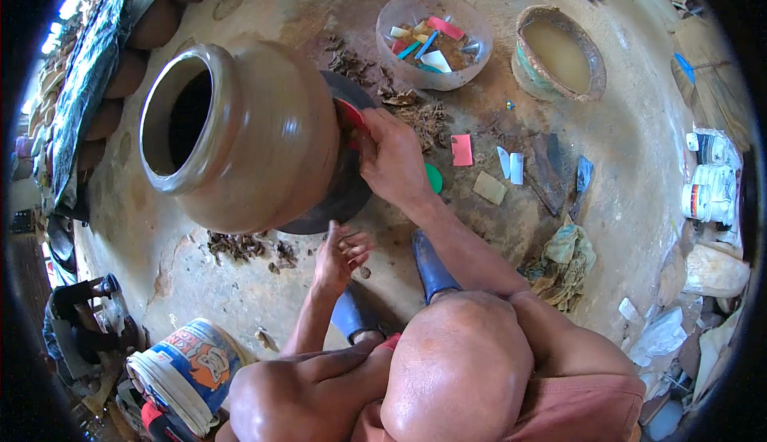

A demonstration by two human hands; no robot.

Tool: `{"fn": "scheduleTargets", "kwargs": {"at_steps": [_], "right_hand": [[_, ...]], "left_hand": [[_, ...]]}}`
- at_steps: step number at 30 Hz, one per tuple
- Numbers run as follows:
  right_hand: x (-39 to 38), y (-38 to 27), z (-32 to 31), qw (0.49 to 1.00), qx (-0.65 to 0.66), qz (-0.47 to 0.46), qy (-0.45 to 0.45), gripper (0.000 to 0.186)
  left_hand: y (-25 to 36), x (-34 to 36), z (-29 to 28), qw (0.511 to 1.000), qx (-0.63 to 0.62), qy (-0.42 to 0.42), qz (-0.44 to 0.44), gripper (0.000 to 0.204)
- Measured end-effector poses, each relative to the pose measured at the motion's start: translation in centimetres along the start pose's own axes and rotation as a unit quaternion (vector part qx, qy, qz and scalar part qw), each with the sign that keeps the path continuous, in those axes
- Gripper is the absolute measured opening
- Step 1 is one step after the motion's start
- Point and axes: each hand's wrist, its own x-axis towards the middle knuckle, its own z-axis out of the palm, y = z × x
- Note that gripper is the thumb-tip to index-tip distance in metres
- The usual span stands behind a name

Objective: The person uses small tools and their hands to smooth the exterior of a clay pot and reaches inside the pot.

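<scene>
A large wet clay pot (276,142) with a thick rolled rim stands on a dark round turntable (349,190), its wide mouth toward the left. My right hand (391,157) is closed on a flat red scraper (350,114), pressed against the lower right wall of the pot. The scraper's far end is partly hidden by the wall and my fingers. Just off the near edge of the turntable, my left hand (342,254) has its thumb up and fingers loosely apart, with nothing seen in it.
A clear plastic bowl (383,47) of coloured scraps and a bucket of murky water (521,63) stand beyond. Flat pieces, including a pink one (462,150), lie right of my hand near a crumpled cloth (569,258). Clay shavings (236,244) ring the turntable. A printed bucket (196,362) sits lower left.
</scene>
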Motion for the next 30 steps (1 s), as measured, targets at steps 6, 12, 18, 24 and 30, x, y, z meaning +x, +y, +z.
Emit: {"fn": "scheduleTargets", "kwargs": {"at_steps": [6, 12, 18, 24, 30], "right_hand": [[0.6, -1.3, -1.3, 1.0, -0.006, -0.003, 0.009, 0.014], [0.5, -1.0, -0.8, 1.0, -0.019, -0.015, -0.001, 0.017], [1.1, -1.8, -0.7, 1.0, -0.009, -0.023, 0.015, 0.019], [0.8, -0.1, -2.2, 0.998, -0.049, -0.036, 0.022, 0.022], [1.2, -3.1, -1.8, 1.0, -0.012, -0.022, 0.011, 0.017]], "left_hand": [[9.8, 2.1, -3.2, 0.961, 0.016, 0.087, 0.263, 0.061], [0.5, -0.4, 2.0, 0.999, 0.029, 0.03, 0.013, 0.082], [10.1, 0.9, -3.4, 0.98, 0.019, 0.094, 0.176, 0.07], [1.5, -0.6, 5.5, 0.987, 0.014, 0.071, 0.144, 0.089], [8.3, 1.0, -3.5, 0.983, 0.017, 0.034, 0.178, 0.07]]}}
